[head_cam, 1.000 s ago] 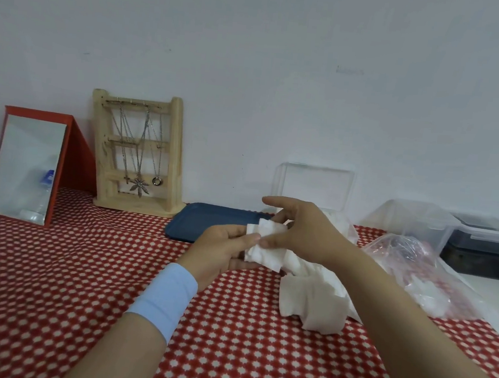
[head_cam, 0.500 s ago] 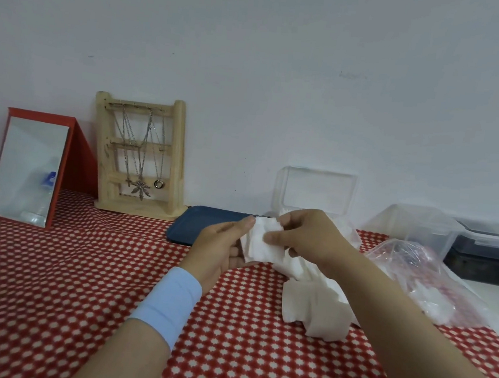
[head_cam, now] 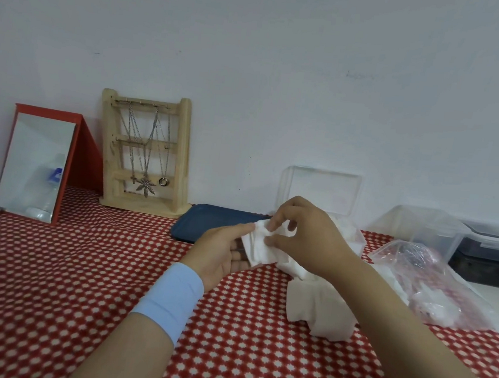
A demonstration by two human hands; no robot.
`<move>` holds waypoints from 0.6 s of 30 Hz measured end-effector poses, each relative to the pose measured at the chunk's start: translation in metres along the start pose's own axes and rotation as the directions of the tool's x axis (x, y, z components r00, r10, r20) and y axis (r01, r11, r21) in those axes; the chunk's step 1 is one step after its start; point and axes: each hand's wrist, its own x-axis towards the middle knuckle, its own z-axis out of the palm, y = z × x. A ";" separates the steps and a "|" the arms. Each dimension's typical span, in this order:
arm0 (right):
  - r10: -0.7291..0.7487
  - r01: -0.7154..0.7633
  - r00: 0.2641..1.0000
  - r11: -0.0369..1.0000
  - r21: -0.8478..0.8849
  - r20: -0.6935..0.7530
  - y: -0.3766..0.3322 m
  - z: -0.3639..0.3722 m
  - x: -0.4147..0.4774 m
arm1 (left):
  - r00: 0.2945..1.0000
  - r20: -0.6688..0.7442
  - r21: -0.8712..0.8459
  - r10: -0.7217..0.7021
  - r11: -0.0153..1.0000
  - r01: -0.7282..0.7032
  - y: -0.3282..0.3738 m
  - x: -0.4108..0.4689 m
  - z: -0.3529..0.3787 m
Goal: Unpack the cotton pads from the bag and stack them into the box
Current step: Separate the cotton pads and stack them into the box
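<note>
Cotton pads (head_cam: 259, 247): small white bundle, lifted off the checked cloth (head_cam: 81, 279), between both hands at mid-frame.
Left hand (head_cam: 221, 251): under and to the left of the bundle, thumb along its top edge, fingers curled beneath, clamped on it.
Right hand (head_cam: 310, 240): on the bundle's right side, thumb and forefinger pinched on its near edge, remaining fingers arched above.
Box (head_cam: 322, 193): clear, lid upright near the wall, directly behind the right hand. Body mostly hidden by that hand, with something white at its rim beside the knuckles, probably pads already in.
Bag (head_cam: 428, 276): crumpled clear plastic with a pinkish tint, lying to the right, well apart from the fingers, white contents inside.
Loose pile (head_cam: 318, 311): more white pads slumped on the cloth, under the right forearm and just in front of the box.
Key relation: box beyond the bundle and slightly to its right, past the fingertips. Right hand nearer to it, left hand farther.
Long axis of bundle: apparently near-to-far, tilted up toward the box, though creases make this uncertain.
Likely step: squaring the bundle before a short forward carry into the box.
Next move calls for: edges kept aligned and a flat entry under the raised lid.
Risk: soft pads fanning out or snagging on the rim.
Surroundings: wooden jewellery stand (head_cam: 146, 154), red-framed mirror (head_cam: 37, 165) and blue tray (head_cam: 214, 223) toward the left rear.
</note>
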 end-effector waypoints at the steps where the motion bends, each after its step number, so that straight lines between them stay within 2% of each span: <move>1: 0.002 -0.002 1.000 1.000 0.014 0.010 0.000 -0.001 0.000 | 1.000 -0.002 0.001 -0.004 1.000 0.004 0.000 0.000 0.000; 4: 0.039 -0.040 0.999 0.990 0.135 0.009 0.002 -0.007 0.002 | 0.999 -0.050 -0.010 0.009 1.000 -0.009 -0.001 0.002 0.000; 7: 0.139 -0.129 0.990 0.916 0.381 0.002 0.002 -0.023 0.004 | 0.991 -0.116 0.037 0.063 0.998 -0.059 0.000 0.004 -0.003; 9: 0.133 -0.138 0.990 0.874 0.465 0.044 0.002 -0.034 0.003 | 0.989 -0.125 0.078 0.085 0.994 -0.075 0.000 0.003 -0.003; 13: 0.111 -0.169 0.981 0.897 0.409 0.161 0.001 -0.036 0.001 | 0.990 -0.068 0.204 0.123 0.973 -0.106 -0.002 0.001 0.003; 18: 0.115 -0.145 0.977 0.976 0.163 0.181 0.004 -0.025 0.004 | 0.991 0.004 0.242 0.132 0.962 -0.129 -0.001 -0.003 0.007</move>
